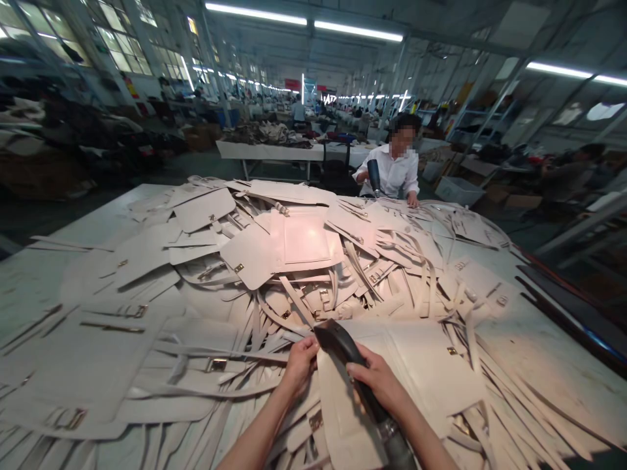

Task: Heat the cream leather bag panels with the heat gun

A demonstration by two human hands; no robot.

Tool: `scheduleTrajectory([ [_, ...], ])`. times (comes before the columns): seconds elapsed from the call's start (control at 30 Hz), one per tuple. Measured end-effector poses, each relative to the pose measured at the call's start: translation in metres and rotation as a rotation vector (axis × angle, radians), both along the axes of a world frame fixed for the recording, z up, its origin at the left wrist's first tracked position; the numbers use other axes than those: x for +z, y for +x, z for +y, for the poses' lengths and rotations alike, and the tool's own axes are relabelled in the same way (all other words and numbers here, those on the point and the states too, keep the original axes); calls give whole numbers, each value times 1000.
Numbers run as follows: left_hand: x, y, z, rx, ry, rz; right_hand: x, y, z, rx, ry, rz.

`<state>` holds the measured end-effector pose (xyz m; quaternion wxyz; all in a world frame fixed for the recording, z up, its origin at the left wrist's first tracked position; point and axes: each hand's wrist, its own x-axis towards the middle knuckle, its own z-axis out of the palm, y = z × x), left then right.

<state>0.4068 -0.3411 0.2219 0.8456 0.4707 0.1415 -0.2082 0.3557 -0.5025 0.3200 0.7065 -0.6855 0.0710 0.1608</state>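
My right hand (375,375) is wrapped round a dark handheld tool (347,346), whose head points up and to the left. Just left of the tool's head, my left hand (302,362) is closed at the upper left edge of a pale leather bag piece (345,411); whether its fingers pinch that edge or a strap is too small to tell. Beneath the tool the piece lies partly covered. Another pale panel (421,359) with a small metal buckle lies to the right of my right hand.
Heaped pale panels and straps (304,241) with metal buckles cover much of the table (553,346). Across it, a person in a white shirt (392,171) holds another dark tool (373,176). Dark strips (573,313) lie along the right edge.
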Motion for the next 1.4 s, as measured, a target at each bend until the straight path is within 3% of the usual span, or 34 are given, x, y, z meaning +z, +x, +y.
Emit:
scheduleTrajectory([
  [0.13,-3,-4,0,-25,-76,7,-3,7,-9,-40,1,43],
  [0.33,-3,-4,0,-58,-138,33,-1,-20,-16,55,-15,86],
  [0.57,-1,-3,-12,-14,-122,43,0,-5,-6,-4,-48,40],
  [0.73,-1,-5,-11,-20,-97,36,10,-34,-18,74,-29,51],
  [0.87,-4,-10,-16,-21,-97,15,3,-36,-15,-14,-85,45],
  [1.0,-7,2,-21,-13,-49,19,-3,-22,-13,-148,-128,59],
  [1.13,-3,17,-17,-28,46,47,-1,-40,-26,-200,-165,79],
  [1.23,5,1,-7,-100,107,76,-2,-71,-39,-195,-165,141],
  [1.4,12,-79,4,-230,201,114,-12,-127,-54,-220,-151,316],
])
